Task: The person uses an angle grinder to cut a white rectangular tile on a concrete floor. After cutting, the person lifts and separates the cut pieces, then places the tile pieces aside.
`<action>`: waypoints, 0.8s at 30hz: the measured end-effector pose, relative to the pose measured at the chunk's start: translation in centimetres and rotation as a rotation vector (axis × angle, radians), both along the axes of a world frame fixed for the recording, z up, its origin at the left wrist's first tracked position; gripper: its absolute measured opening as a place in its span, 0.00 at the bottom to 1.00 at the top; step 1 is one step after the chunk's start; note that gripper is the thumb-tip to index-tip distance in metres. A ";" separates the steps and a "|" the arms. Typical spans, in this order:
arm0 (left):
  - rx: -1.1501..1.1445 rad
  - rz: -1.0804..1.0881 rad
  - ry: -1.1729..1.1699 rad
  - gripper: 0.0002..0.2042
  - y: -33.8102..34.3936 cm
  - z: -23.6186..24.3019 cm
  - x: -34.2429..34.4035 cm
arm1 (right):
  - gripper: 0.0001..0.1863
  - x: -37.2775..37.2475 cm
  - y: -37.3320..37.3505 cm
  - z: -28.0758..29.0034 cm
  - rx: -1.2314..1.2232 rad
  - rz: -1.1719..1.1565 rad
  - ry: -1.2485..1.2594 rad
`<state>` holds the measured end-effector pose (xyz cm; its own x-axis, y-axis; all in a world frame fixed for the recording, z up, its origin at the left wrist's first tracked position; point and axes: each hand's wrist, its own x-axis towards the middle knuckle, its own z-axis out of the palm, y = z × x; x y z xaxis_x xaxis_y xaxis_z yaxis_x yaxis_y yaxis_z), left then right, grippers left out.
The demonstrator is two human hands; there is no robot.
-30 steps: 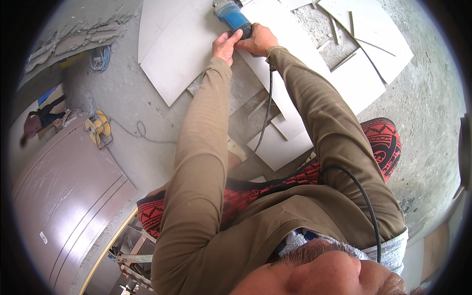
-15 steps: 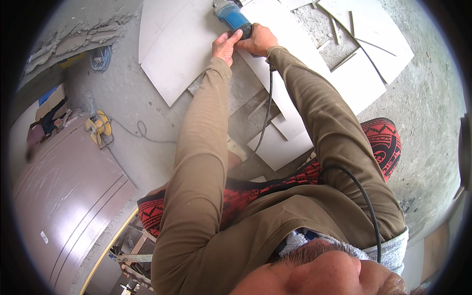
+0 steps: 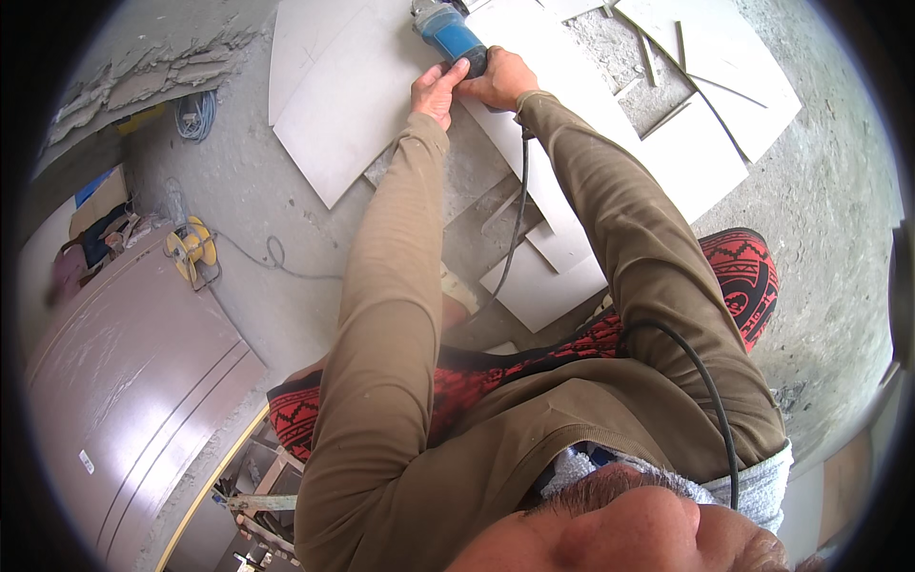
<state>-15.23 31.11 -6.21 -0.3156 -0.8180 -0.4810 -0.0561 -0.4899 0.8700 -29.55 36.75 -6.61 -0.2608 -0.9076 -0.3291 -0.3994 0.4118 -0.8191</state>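
Note:
Both my hands grip a blue angle grinder (image 3: 451,33) at the top middle, over white tile pieces (image 3: 334,114) lying on the floor. My left hand (image 3: 437,91) is closed on the body's near end from the left, thumb along it. My right hand (image 3: 500,76) wraps round the same end from the right. The tool's head points away from me; its working edge is hard to make out. A black cord (image 3: 523,181) runs from near my right wrist down over the tiles.
A yellow cable reel (image 3: 191,248) stands at the left beside a glossy brown panel (image 3: 133,391). Coiled cable (image 3: 195,117) lies by a broken wall edge. Narrow offcuts (image 3: 648,62) and rubble sit among the tiles. A blurred maroon and dark shape (image 3: 71,267), unclear what, is at far left.
My hands and the grinder stay almost still. The maroon and dark shape at the far left has shifted, moving lower in the picture.

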 end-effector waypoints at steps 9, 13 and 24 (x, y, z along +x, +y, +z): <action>0.002 0.001 -0.007 0.24 0.1 0.3 -0.1 | 0.41 0.1 0.0 0.0 0.007 -0.009 0.021; 0.000 0.004 0.002 0.23 0.1 0.4 -0.1 | 0.41 0.0 -0.1 -0.1 0.001 -0.002 0.017; 0.007 0.005 -0.005 0.25 0.0 0.1 0.0 | 0.42 0.1 -0.1 0.1 0.026 0.001 0.008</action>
